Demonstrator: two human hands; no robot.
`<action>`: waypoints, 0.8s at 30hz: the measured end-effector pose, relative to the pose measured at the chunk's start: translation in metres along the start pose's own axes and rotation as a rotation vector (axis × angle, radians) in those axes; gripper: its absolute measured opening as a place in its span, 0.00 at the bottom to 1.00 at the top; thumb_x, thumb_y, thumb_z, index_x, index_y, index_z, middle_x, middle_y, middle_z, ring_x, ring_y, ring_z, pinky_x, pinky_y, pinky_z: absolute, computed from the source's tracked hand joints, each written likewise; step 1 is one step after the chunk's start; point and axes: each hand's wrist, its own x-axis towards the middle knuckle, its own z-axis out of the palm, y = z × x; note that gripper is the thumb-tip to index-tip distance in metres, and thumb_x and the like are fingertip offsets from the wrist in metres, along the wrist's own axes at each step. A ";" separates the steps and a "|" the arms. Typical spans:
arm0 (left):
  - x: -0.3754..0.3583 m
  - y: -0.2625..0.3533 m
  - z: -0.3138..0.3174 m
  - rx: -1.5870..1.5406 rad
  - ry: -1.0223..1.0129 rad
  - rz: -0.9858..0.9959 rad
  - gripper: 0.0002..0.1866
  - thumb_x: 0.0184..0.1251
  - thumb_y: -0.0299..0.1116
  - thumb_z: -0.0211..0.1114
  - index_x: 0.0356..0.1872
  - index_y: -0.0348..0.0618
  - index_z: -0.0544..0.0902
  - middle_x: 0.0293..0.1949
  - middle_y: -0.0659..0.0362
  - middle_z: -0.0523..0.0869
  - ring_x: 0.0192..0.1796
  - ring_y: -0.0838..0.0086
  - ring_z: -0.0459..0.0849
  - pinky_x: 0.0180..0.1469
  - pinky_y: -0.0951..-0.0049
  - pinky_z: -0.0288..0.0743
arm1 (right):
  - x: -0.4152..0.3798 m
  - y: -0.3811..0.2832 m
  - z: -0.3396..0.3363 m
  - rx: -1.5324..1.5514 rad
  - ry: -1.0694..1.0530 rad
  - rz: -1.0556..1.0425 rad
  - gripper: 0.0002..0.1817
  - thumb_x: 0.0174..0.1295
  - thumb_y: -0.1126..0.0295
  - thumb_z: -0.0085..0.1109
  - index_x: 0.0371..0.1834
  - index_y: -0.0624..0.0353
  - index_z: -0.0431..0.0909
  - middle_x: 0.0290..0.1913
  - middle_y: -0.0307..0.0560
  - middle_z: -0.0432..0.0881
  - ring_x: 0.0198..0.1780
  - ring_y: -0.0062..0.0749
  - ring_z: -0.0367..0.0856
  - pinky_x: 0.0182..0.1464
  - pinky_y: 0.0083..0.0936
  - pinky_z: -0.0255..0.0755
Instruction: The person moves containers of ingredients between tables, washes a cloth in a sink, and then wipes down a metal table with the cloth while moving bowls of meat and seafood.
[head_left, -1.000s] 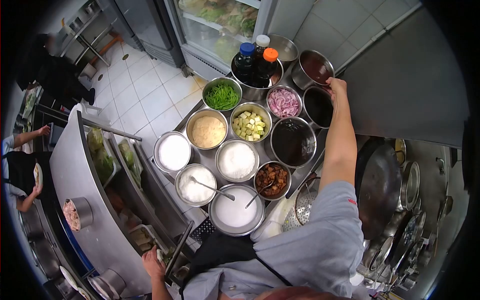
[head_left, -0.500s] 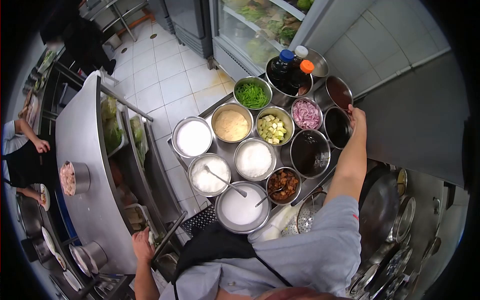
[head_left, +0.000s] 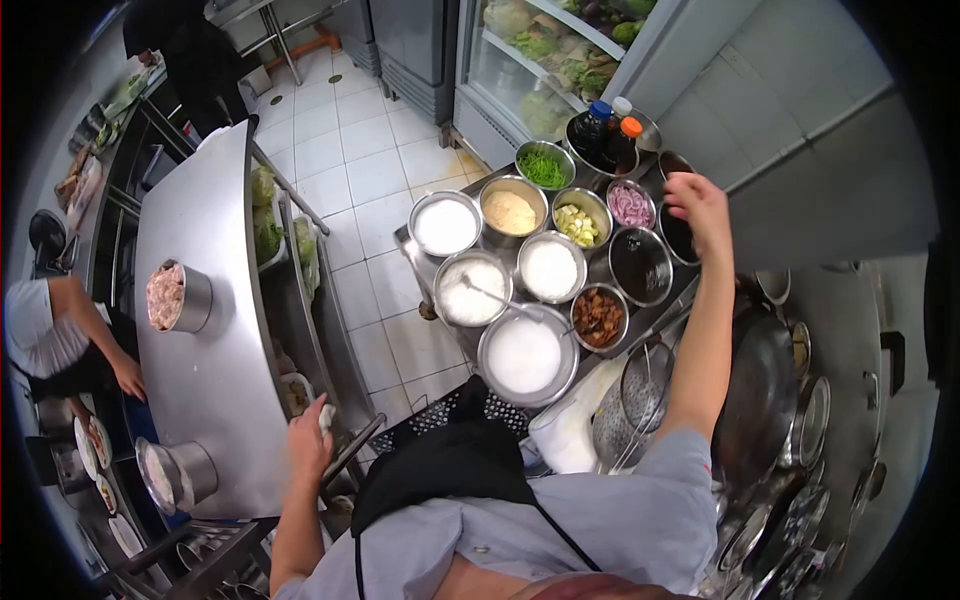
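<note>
The right hand [head_left: 698,210] is held unclenched near a round steel pot of dark liquid [head_left: 679,241]; a small whitish item [head_left: 327,417] is gripped in the left hand's [head_left: 311,442] fingertips.

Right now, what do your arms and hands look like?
My short sleeves are grey, with a small red marking on the right one. Below them, my forearms are bare. My left hand and right hand wear no gloves, and I see no watch.

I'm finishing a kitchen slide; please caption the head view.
Right hand near a round steel pot of dark contents, left hand holding a small white object.
</note>
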 end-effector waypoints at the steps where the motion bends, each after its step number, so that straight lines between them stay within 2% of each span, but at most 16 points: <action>1: 0.006 -0.004 0.014 -0.294 0.095 -0.022 0.28 0.57 0.25 0.61 0.63 0.41 0.75 0.52 0.52 0.83 0.52 0.62 0.81 0.57 0.65 0.71 | -0.033 -0.021 0.020 -0.026 -0.168 -0.076 0.13 0.64 0.64 0.64 0.46 0.60 0.84 0.39 0.39 0.85 0.39 0.20 0.82 0.41 0.19 0.76; 2: 0.012 -0.003 0.029 -0.589 0.182 -0.054 0.25 0.63 0.27 0.60 0.64 0.42 0.75 0.54 0.54 0.83 0.52 0.66 0.81 0.56 0.69 0.72 | -0.076 -0.051 0.049 0.031 -0.283 -0.064 0.11 0.64 0.67 0.63 0.46 0.60 0.84 0.39 0.38 0.85 0.39 0.19 0.81 0.41 0.19 0.75; 3: 0.018 0.005 0.037 -1.000 0.121 -0.182 0.23 0.70 0.32 0.58 0.65 0.43 0.75 0.55 0.59 0.81 0.51 0.74 0.79 0.56 0.75 0.72 | -0.112 -0.064 0.076 0.010 -0.426 -0.101 0.11 0.63 0.70 0.63 0.46 0.61 0.83 0.38 0.37 0.85 0.40 0.18 0.80 0.42 0.20 0.75; 4: 0.027 0.024 0.029 -1.015 0.067 -0.267 0.24 0.71 0.34 0.56 0.67 0.44 0.74 0.54 0.61 0.81 0.50 0.76 0.79 0.54 0.75 0.73 | -0.146 -0.066 0.105 -0.049 -0.546 -0.140 0.10 0.62 0.73 0.64 0.46 0.61 0.83 0.41 0.39 0.85 0.43 0.18 0.80 0.44 0.20 0.75; 5: 0.032 0.044 0.021 -1.201 -0.051 -0.434 0.23 0.73 0.38 0.54 0.67 0.47 0.74 0.52 0.60 0.81 0.50 0.77 0.80 0.52 0.72 0.76 | -0.187 -0.073 0.137 -0.081 -0.686 -0.149 0.10 0.62 0.75 0.63 0.46 0.63 0.82 0.41 0.39 0.85 0.44 0.19 0.80 0.47 0.20 0.75; 6: 0.034 0.058 0.029 -1.501 -0.096 -0.489 0.23 0.75 0.41 0.54 0.68 0.49 0.73 0.51 0.61 0.81 0.49 0.75 0.81 0.50 0.70 0.78 | -0.220 -0.058 0.171 -0.095 -0.819 -0.153 0.12 0.60 0.74 0.63 0.47 0.65 0.80 0.42 0.39 0.84 0.45 0.21 0.80 0.48 0.21 0.75; 7: 0.036 0.067 0.034 -1.632 -0.202 -0.565 0.23 0.76 0.42 0.54 0.69 0.49 0.72 0.56 0.58 0.80 0.51 0.68 0.82 0.58 0.63 0.76 | -0.258 -0.042 0.205 -0.163 -0.851 -0.168 0.15 0.59 0.73 0.62 0.49 0.64 0.80 0.42 0.46 0.84 0.44 0.32 0.82 0.48 0.28 0.76; 8: 0.035 0.076 0.039 -1.786 -0.348 -0.564 0.27 0.76 0.42 0.54 0.73 0.51 0.65 0.61 0.58 0.77 0.57 0.69 0.79 0.63 0.62 0.71 | -0.296 -0.025 0.237 -0.233 -0.874 -0.192 0.18 0.57 0.73 0.62 0.52 0.62 0.79 0.41 0.53 0.84 0.44 0.44 0.84 0.49 0.34 0.77; 10: 0.017 0.111 0.032 -1.983 -0.424 -0.288 0.31 0.76 0.41 0.54 0.77 0.51 0.57 0.66 0.58 0.71 0.66 0.70 0.71 0.69 0.61 0.63 | -0.367 0.007 0.288 -0.283 -0.608 -0.393 0.21 0.55 0.74 0.58 0.54 0.62 0.72 0.43 0.62 0.82 0.47 0.62 0.81 0.48 0.47 0.75; 12: -0.004 0.122 0.037 -1.909 -0.475 -0.310 0.34 0.77 0.41 0.53 0.78 0.49 0.52 0.67 0.56 0.70 0.68 0.70 0.68 0.70 0.65 0.60 | -0.413 0.024 0.315 -0.354 -0.315 -0.173 0.18 0.57 0.73 0.57 0.51 0.62 0.67 0.45 0.67 0.80 0.48 0.68 0.78 0.46 0.55 0.71; 13: -0.015 0.127 0.038 -1.868 -0.502 -0.321 0.35 0.77 0.40 0.52 0.78 0.48 0.49 0.68 0.55 0.69 0.69 0.70 0.67 0.71 0.68 0.58 | -0.429 0.027 0.316 -0.359 -0.262 -0.088 0.13 0.60 0.70 0.54 0.45 0.61 0.65 0.42 0.69 0.81 0.46 0.69 0.79 0.44 0.57 0.69; 16: -0.045 0.134 0.034 -1.696 -0.668 -0.336 0.36 0.76 0.39 0.52 0.79 0.47 0.47 0.70 0.55 0.66 0.71 0.69 0.64 0.73 0.68 0.52 | -0.460 0.029 0.293 -0.402 -0.255 0.081 0.12 0.66 0.62 0.51 0.45 0.58 0.66 0.36 0.67 0.82 0.41 0.71 0.78 0.40 0.58 0.69; 17: -0.054 0.133 0.046 -1.659 -0.670 -0.280 0.35 0.76 0.39 0.52 0.78 0.47 0.49 0.69 0.55 0.67 0.70 0.68 0.65 0.70 0.65 0.59 | -0.468 0.037 0.285 -0.422 -0.245 0.093 0.14 0.68 0.58 0.49 0.44 0.58 0.68 0.34 0.66 0.82 0.40 0.70 0.79 0.40 0.58 0.70; 20: -0.070 0.136 0.051 -1.636 -0.748 -0.339 0.29 0.77 0.40 0.51 0.75 0.46 0.57 0.64 0.54 0.72 0.65 0.67 0.71 0.64 0.61 0.69 | -0.492 0.058 0.267 -0.451 -0.195 0.010 0.15 0.68 0.57 0.50 0.42 0.59 0.72 0.33 0.65 0.82 0.38 0.69 0.79 0.40 0.56 0.71; 22: -0.074 0.127 0.067 -1.710 -0.834 -0.454 0.21 0.80 0.43 0.48 0.66 0.45 0.68 0.57 0.55 0.78 0.59 0.66 0.78 0.61 0.58 0.73 | -0.506 0.069 0.261 -0.487 -0.202 0.012 0.15 0.69 0.57 0.50 0.39 0.60 0.76 0.34 0.64 0.82 0.37 0.67 0.80 0.39 0.54 0.72; 24: -0.075 0.110 0.105 -1.641 -0.819 -0.547 0.20 0.81 0.44 0.44 0.58 0.39 0.73 0.51 0.54 0.81 0.54 0.65 0.81 0.59 0.59 0.75 | -0.520 0.053 0.254 -0.417 -0.142 0.000 0.17 0.69 0.57 0.51 0.33 0.60 0.78 0.31 0.63 0.82 0.36 0.64 0.81 0.38 0.51 0.73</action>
